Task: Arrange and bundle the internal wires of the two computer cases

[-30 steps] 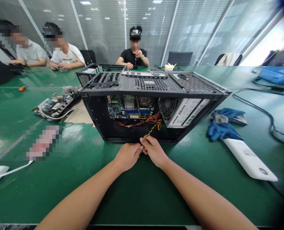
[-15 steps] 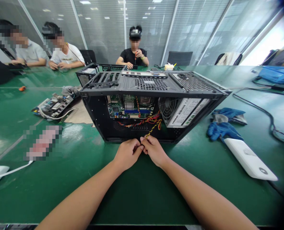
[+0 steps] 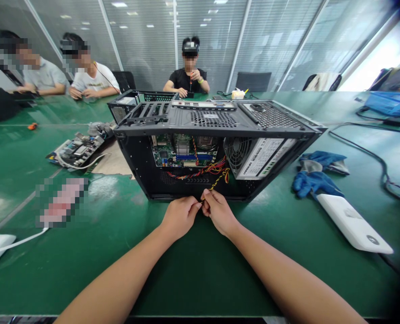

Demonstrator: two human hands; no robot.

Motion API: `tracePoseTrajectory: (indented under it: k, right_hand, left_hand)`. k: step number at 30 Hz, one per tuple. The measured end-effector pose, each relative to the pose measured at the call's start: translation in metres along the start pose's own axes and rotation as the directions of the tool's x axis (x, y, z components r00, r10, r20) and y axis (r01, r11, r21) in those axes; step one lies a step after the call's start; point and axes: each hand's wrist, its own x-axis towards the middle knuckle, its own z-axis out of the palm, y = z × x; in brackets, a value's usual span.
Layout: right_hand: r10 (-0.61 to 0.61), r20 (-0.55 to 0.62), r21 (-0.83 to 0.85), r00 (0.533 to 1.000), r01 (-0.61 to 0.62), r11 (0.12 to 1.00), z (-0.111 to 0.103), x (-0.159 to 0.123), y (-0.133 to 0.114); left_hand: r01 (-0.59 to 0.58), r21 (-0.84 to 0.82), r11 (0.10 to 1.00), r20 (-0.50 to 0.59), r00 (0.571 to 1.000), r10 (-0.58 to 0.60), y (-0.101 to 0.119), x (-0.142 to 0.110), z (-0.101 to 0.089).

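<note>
In front of me a black computer case [image 3: 193,189] stands on the green table with its side open towards me. Inside are a motherboard [image 3: 166,157], a power supply [image 3: 259,157] and a bundle of coloured wires [image 3: 203,171]. A twisted yellow-and-black cable [image 3: 217,181] comes out over the lower edge. My right hand [image 3: 218,211] pinches that cable between thumb and finger. My left hand [image 3: 181,216] is closed beside it, fingertips meeting at the cable's end; the end itself is hidden by the fingers.
To the left lie a loose circuit board [image 3: 80,150] on cardboard [image 3: 112,159] and a blurred-out pink object [image 3: 63,202]. Blue gloves [image 3: 316,180] and a white power bank [image 3: 355,222] lie right, near a black cable [image 3: 372,150]. Several people sit across the table, one [image 3: 188,81] holding a screwdriver.
My hands stay at the case's lower edge. The left fingers have shifted slightly and closed more at the cable's end, and a small gap now shows between the hands.
</note>
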Motion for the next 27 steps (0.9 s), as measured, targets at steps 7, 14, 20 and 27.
tracePoseTrajectory:
  k: [7,14,20,27]
  right_hand:
    - [0.015,-0.032,-0.014,0.999,-0.016,1.000,0.0005,0.0016,0.0013]
    - [0.019,-0.011,0.011,1.000,-0.019,1.000,-0.0010,0.0029,0.0022]
    - [0.005,-0.037,0.053,0.999,-0.003,0.999,0.0019,-0.0001,-0.0015]
    - [0.003,-0.025,0.051,1.000,-0.002,0.999,0.0003,0.0015,0.0009]
  left_hand:
    - [-0.007,-0.018,1.000,-0.053,0.999,0.006,0.0015,-0.0022,0.0044]
    - [-0.056,0.173,0.983,-0.016,0.998,0.060,0.0032,-0.0016,0.0018]
    - [-0.016,0.176,0.984,0.030,1.000,0.011,0.0056,-0.0012,-0.0026]
    - [-0.002,0.027,1.000,0.010,1.000,0.001,0.0099,0.0004,-0.0033]
